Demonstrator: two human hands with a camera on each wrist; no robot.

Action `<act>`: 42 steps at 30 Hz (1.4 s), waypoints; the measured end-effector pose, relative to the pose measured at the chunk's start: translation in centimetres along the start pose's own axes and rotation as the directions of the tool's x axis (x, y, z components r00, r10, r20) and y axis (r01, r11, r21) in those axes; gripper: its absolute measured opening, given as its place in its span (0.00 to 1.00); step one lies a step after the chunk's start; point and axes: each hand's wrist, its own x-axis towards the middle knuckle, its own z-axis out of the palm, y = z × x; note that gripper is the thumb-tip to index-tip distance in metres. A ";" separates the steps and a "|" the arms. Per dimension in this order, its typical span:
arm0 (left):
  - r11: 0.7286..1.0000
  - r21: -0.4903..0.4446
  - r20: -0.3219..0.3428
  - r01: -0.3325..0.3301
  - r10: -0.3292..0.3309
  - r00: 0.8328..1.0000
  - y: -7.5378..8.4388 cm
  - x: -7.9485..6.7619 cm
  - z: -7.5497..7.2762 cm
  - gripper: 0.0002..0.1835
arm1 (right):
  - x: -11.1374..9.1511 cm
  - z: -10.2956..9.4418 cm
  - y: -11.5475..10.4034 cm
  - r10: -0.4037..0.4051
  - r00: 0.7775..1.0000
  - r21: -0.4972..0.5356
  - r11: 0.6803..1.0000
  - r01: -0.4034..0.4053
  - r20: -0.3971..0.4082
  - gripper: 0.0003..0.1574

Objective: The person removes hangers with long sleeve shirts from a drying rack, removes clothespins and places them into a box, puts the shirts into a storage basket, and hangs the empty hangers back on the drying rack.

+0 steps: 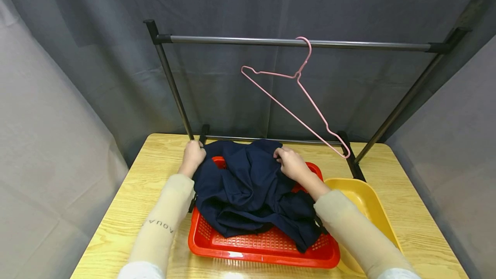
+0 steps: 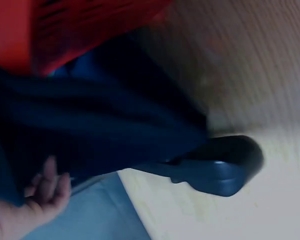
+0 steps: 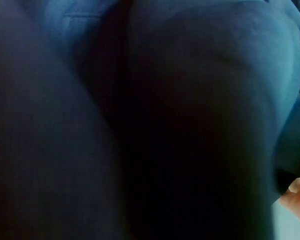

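A crumpled navy garment (image 1: 248, 184) lies over the red basket (image 1: 263, 259), its folds spilling past the left rim; its exact kind is hard to tell. My left hand (image 1: 193, 155) grips the garment's far left edge, just behind the basket. In the left wrist view, curled fingers of that left hand (image 2: 45, 195) hold the dark cloth (image 2: 105, 120). At the far right part of the garment, my right hand (image 1: 291, 162) pinches the fabric. Cloth (image 3: 200, 100) fills most of the right wrist view, with some fingers at its right edge.
Behind the basket stands a dark metal rack (image 1: 232, 41) with a pink hanger (image 1: 271, 97) on its bar. A yellow tray (image 1: 377, 210) sits on the wooden table (image 1: 128, 201), right of the basket and partly under my right forearm. Grey curtains surround the table.
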 end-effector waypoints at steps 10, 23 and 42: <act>0.924 -0.128 -0.299 -0.359 0.309 0.903 6.0 -2.5 -2.9 0.03 | -0.8 -1.8 -1.1 0.004 0.999 0.077 0.997 -0.001 -0.048 0.10; 0.665 -0.130 -0.482 -0.736 0.606 0.633 10.5 -5.2 -4.7 0.08 | -3.1 -4.3 -2.8 -0.099 0.983 0.154 0.980 0.123 -0.156 0.11; 0.219 -0.058 -0.529 -0.974 0.821 0.216 14.5 -10.9 -5.7 0.09 | -7.7 -7.5 -5.0 -0.242 0.947 0.169 0.945 0.280 -0.213 0.16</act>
